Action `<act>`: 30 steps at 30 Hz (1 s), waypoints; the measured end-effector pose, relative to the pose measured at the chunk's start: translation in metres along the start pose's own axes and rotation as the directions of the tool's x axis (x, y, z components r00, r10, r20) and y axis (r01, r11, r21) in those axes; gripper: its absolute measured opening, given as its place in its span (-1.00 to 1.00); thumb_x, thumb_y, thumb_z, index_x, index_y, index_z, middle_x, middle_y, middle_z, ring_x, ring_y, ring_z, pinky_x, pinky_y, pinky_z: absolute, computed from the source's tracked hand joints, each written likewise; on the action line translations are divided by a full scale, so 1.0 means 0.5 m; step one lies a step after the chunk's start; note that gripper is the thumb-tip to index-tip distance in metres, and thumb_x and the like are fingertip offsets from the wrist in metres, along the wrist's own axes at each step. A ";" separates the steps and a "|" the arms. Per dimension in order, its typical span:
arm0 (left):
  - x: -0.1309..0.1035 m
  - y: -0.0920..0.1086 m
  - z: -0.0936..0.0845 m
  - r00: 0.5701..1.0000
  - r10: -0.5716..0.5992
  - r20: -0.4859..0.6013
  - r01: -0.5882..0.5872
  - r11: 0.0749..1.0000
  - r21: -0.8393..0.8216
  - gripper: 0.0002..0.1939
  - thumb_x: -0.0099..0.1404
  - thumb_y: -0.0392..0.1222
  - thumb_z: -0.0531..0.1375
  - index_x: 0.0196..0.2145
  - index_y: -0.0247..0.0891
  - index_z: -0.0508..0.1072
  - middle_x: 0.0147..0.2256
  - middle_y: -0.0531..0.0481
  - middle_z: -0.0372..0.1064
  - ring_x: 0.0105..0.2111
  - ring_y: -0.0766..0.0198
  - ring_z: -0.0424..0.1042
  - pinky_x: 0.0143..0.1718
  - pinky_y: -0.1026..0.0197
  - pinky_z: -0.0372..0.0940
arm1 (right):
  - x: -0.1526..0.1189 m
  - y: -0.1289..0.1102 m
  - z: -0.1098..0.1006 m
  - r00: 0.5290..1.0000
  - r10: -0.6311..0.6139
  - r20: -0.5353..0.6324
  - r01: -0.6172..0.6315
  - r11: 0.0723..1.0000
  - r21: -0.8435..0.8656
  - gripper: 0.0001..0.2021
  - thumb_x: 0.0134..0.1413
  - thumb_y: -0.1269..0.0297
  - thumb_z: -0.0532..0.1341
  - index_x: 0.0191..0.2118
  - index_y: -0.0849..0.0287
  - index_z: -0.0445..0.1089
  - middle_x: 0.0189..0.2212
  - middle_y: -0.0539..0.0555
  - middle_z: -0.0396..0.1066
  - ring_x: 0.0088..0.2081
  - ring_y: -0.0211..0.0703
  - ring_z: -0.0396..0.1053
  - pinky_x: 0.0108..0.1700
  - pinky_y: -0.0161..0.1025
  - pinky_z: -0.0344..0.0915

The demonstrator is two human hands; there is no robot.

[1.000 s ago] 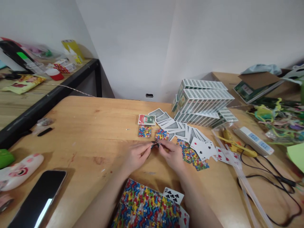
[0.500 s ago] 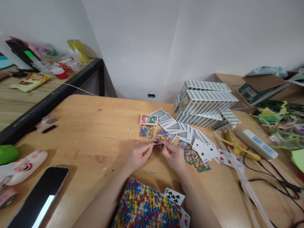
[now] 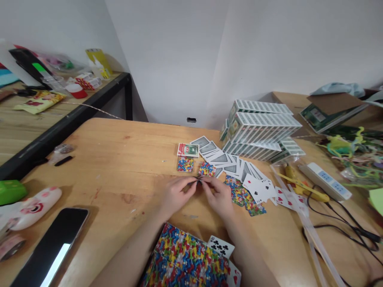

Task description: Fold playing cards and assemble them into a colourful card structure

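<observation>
My left hand (image 3: 177,196) and my right hand (image 3: 218,195) meet over the middle of the wooden table, fingertips pinched. Between them is a small thin dark piece (image 3: 199,180), mostly hidden by the fingers, so its kind is unclear. Just beyond the fingertips lies a colourful patterned square (image 3: 207,169), with a similar square (image 3: 185,164) to its left. Below my forearms is a large block (image 3: 188,259) covered in colourful patterned cards, with a ten of clubs (image 3: 220,246) sticking out at its right side.
Behind the squares lies a card pack (image 3: 188,150). Grey-backed playing cards (image 3: 223,159) fan to the right, near face-up cards (image 3: 257,189). Stacked card boxes (image 3: 263,127) stand against the wall. At right are a power strip (image 3: 324,181) and cables; at left, a phone (image 3: 54,247).
Both hands have drawn slightly closer together at the fingertips, and less of the dark piece shows between them. The view has shifted a little; the cards and boxes stay put.
</observation>
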State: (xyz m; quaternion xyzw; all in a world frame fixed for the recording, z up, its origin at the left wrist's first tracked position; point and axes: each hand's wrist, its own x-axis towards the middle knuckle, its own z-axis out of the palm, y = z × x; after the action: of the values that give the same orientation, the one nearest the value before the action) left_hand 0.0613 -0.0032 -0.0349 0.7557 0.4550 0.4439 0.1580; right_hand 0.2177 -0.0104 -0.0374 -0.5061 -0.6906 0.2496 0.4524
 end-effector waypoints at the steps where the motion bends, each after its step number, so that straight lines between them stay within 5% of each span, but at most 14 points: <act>1: -0.001 0.001 0.002 1.000 0.002 -0.005 -0.002 1.000 0.001 -0.84 0.11 -0.28 0.13 -0.31 -0.23 0.43 -0.36 0.00 0.48 -0.36 0.30 0.45 -0.27 0.24 0.37 | 0.000 0.001 0.000 1.000 -0.006 -0.001 0.006 1.000 -0.013 -0.85 0.02 0.33 0.08 -0.30 0.12 0.38 -0.34 0.06 0.47 -0.35 -0.20 0.44 -0.27 -0.28 0.37; 19: -0.006 0.001 -0.001 1.000 0.028 0.002 -0.028 0.996 0.087 -0.75 0.03 -0.36 0.09 -0.31 -0.24 0.45 -0.43 0.02 0.49 -0.49 0.33 0.45 -0.39 0.31 0.36 | -0.003 0.004 0.000 1.000 0.003 0.007 -0.002 0.989 -0.146 -0.83 0.03 0.39 0.03 -0.34 0.08 0.35 -0.37 0.02 0.47 -0.39 -0.20 0.42 -0.35 -0.32 0.33; 30: -0.012 -0.011 -0.017 0.984 0.069 0.161 -0.079 0.995 0.060 -0.65 0.08 -0.38 0.04 -0.16 -0.20 0.39 -0.29 0.02 0.47 -0.41 0.36 0.45 -0.32 0.31 0.35 | -0.004 0.008 0.000 1.000 0.012 0.002 -0.011 0.989 -0.150 -0.83 0.04 0.37 0.02 -0.35 0.08 0.35 -0.43 0.00 0.46 -0.42 -0.20 0.41 -0.38 -0.32 0.31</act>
State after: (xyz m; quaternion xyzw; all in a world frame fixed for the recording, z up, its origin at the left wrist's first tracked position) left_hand 0.0499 -0.0066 -0.0369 0.8099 0.4269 0.3724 0.1521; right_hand 0.2197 -0.0111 -0.0412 -0.5422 -0.7053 0.2003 0.4104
